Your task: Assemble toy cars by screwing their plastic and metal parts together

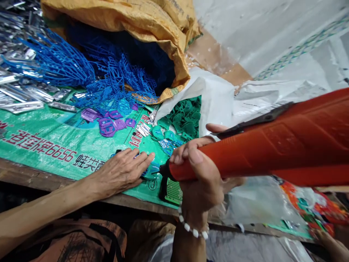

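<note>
At the upper left of the frame, silver metal strips (pixel 24 98) lie in a heap beside a tangle of blue plastic frames (pixel 109 80) spilling out of a yellow sack (pixel 152 25). Below them a green printed sheet (pixel 40 134) covers the table, with a few purple pieces (pixel 107 125) scattered on it. In the lower middle, the left hand (pixel 122 171) lies flat and open on the sheet, palm down, its fingertips over a small blue piece (pixel 147 170). Just right of those fingertips is the black tip of a red tool (pixel 272 145), which the right hand (pixel 201 171) grips tightly near its front end, a white bead bracelet (pixel 191 227) on the wrist. A green perforated board (pixel 173 191) sits under the tip at the table edge. Behind, green pieces (pixel 185 116) fill a white bag (pixel 215 94). The tool's body runs off the right edge.
</note>
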The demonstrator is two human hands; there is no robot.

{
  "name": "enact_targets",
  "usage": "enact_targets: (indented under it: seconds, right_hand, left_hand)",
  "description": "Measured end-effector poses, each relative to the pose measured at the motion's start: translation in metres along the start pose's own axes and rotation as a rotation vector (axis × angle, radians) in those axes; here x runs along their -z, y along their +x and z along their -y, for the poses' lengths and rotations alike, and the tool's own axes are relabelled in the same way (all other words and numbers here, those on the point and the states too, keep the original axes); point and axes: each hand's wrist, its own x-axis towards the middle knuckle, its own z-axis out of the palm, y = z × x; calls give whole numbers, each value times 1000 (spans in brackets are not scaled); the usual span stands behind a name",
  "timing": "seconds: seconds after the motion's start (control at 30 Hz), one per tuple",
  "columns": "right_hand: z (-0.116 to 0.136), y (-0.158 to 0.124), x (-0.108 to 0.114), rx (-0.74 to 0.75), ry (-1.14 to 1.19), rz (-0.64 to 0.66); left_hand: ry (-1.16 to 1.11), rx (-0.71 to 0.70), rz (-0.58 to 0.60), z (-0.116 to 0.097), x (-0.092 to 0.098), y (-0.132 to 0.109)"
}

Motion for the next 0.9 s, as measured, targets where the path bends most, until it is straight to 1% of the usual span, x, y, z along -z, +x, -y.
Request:
enact_targets:
  seconds: [0.07, 0.1, 0.17, 0.23, 0.3, 0.37, 0.47, 0.57, 0.8, 0.9]
  right_hand:
    - [8, 3, 7, -11, 149, -75]
    - [10, 4, 13, 8, 159, -117]
    - [11, 7, 31, 66, 30, -216]
    - [6, 8, 52, 105, -125, -313]
    - [-4, 9, 70, 109, -177, -370]
    - [-15, 9, 81, 105, -172, -399]
    - [-28, 8, 87, 86, -290, -440]
    - [-34, 7, 89, 77, -405, -453]
    - [-38, 8, 92, 52, -426, -471]
    - [-38, 7, 92, 33, -468, -459]
  left_hand:
    - [15, -4, -1, 1, 0, -1]
    - [19, -10, 1, 1, 0, -2]
    - [24, -29, 2, 3, -2, -3]
    - [34, -33, -3, 4, -5, -5]
    - [43, -36, -12, 5, -7, -6]
    - [49, -47, -18, 7, -9, -7]
    - [56, -64, -18, 10, -8, -8]
    - [74, -75, 2, 12, -5, -9]
    - [43, -59, -26, 10, -4, -10]
    - [0, -19, -60, 9, -6, -10]
